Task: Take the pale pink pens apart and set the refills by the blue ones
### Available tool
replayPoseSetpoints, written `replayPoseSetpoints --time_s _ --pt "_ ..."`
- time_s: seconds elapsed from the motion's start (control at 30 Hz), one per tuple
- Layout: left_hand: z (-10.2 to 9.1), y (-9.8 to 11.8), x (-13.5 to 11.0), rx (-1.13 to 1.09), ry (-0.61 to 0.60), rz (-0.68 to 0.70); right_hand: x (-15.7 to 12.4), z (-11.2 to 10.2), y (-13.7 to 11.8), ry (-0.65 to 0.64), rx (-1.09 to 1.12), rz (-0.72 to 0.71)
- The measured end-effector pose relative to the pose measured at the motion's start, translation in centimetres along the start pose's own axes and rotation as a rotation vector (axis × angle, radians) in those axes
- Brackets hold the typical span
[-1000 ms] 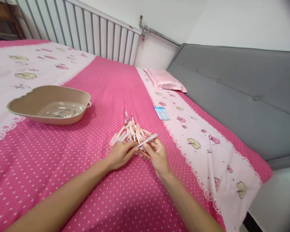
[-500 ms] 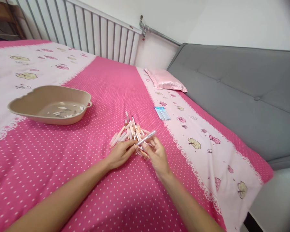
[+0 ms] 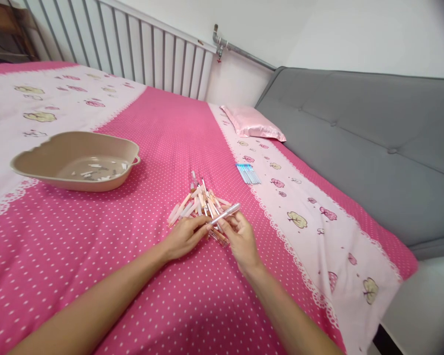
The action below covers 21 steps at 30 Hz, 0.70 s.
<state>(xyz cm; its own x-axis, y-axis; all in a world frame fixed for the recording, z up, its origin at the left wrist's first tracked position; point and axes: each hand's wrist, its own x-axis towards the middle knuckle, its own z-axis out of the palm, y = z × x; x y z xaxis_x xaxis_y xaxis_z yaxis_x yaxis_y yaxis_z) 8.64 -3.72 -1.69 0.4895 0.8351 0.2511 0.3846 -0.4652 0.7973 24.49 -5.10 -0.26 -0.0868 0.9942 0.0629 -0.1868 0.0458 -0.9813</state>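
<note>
A slim, pale silvery pen (image 3: 225, 213) slants up to the right between my two hands. My left hand (image 3: 187, 235) pinches its lower left end. The fingers of my right hand (image 3: 241, 240) are closed around its upper right part. Just beyond and below the pen lies a loose pile of pen parts (image 3: 192, 203), pink, peach, white and clear, on the pink dotted bedspread (image 3: 163, 291). My fingers cover part of this pile.
A beige basin (image 3: 77, 183) stands on the left, with several small white and grey pieces inside. A row of blue-and-clear pens (image 3: 248, 174) lies beyond my right hand. Farther back are a pink pillow (image 3: 255, 123), a grey headboard (image 3: 355, 128) and a white radiator (image 3: 144, 49).
The pen has turned slightly about its length; the dark print seen on its barrel before no longer shows. Both hands keep their grip in nearly the same place.
</note>
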Motion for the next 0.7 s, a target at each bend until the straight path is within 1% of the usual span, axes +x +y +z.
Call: replayPoseSetpoints --time_s 0.23,0.33,0.5,0.7 --pt "0.0 0.01 -0.04 0.023 -0.007 0.01 -0.02 -0.06 0.31 0.043 -0.051 -0.01" --pt "0.04 -0.09 -0.04 0.004 0.005 0.015 -0.14 0.08 -0.04 0.021 -0.008 0.024" --pt "0.03 -0.02 -0.04 -0.027 0.011 0.004 -0.26 0.3 -0.61 -0.046 0.04 0.018" --pt "0.08 -0.03 -0.06 -0.04 0.003 -0.007 -0.02 0.0 0.19 -0.018 0.021 0.013"
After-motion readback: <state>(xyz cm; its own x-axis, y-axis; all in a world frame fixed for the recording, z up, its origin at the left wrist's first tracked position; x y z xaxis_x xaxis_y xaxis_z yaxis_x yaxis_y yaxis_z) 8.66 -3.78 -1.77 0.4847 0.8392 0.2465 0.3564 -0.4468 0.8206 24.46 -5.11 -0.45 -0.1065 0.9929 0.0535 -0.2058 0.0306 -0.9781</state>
